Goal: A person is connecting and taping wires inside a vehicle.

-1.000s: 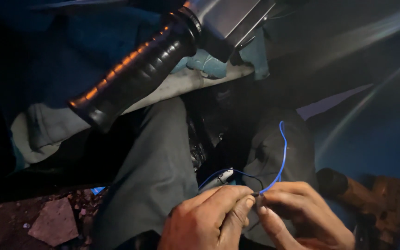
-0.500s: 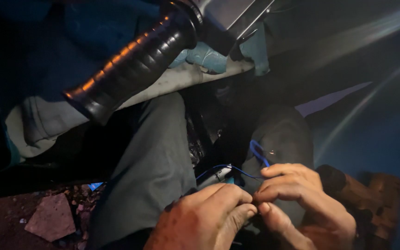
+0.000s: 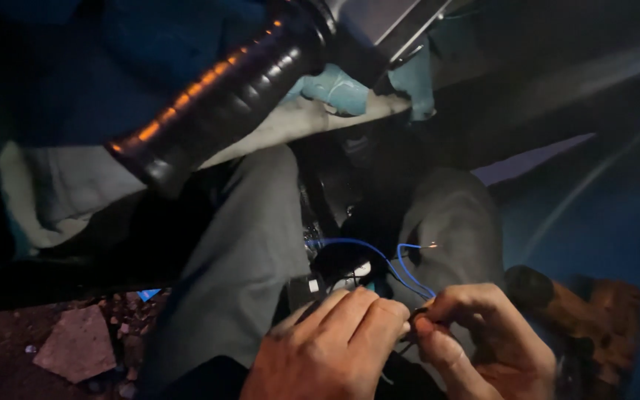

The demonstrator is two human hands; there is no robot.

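Observation:
In dim light my left hand (image 3: 331,348) and my right hand (image 3: 483,337) meet low in the view, fingertips pinched together on thin wires. A blue wire (image 3: 401,270) loops up from between the fingers and ends in a bare tip. A second blue strand runs left toward a dark bundle with a small white connector (image 3: 312,285). Both hands grip the wires close to the same spot, over my grey trouser legs (image 3: 238,267).
A black ribbed handlebar grip (image 3: 216,104) juts across the upper left, fixed to a metal bar. Pale cloth (image 3: 46,185) lies beneath it. A flat stone (image 3: 75,344) sits on reddish ground at lower left. A brown shoe (image 3: 587,311) shows at right.
The blue wire, which stood up in a tall arc and then bunched near my right fingers, now loops out again. The view has drifted slightly; both hands stay pinched together.

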